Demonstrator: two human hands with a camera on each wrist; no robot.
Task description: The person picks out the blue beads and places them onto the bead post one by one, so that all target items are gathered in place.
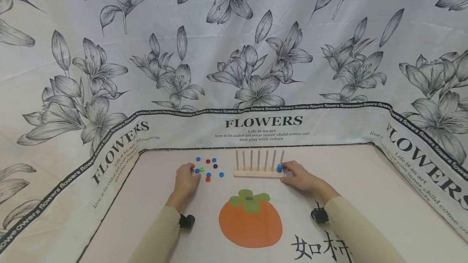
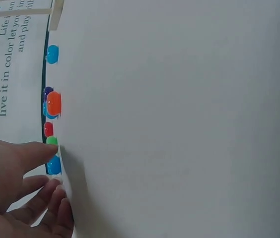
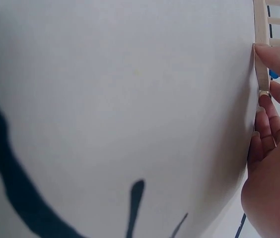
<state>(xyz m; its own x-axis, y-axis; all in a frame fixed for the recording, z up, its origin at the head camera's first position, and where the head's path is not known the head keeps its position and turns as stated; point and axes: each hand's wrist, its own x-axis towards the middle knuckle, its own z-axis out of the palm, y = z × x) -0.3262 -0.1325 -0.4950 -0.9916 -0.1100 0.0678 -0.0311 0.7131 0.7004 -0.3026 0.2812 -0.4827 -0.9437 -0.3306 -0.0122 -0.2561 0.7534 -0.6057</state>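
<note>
A light wooden peg rack (image 1: 258, 174) with a row of upright pegs stands on the table, and blue beads (image 1: 279, 168) sit low on its rightmost peg. My right hand (image 1: 297, 177) grips the right end of the base, thumb along the front and fingers at the end and behind. Left of the rack lie loose round beads: several blue, plus a red (image 1: 208, 161), a purple (image 1: 215, 166), a green (image 1: 202, 169) and an orange (image 1: 208, 179). My left hand (image 1: 185, 180) reaches the left side of this group, thumb and fingers spread apart around a blue bead (image 2: 54, 165).
The pale tablecloth bears a large printed orange persimmon (image 1: 250, 226) and dark brushed characters (image 1: 321, 246). A white flower-printed curtain (image 1: 263, 127) with lettering encloses the table at the back and both sides. Black wrist cameras (image 1: 187, 221) sit on both wrists.
</note>
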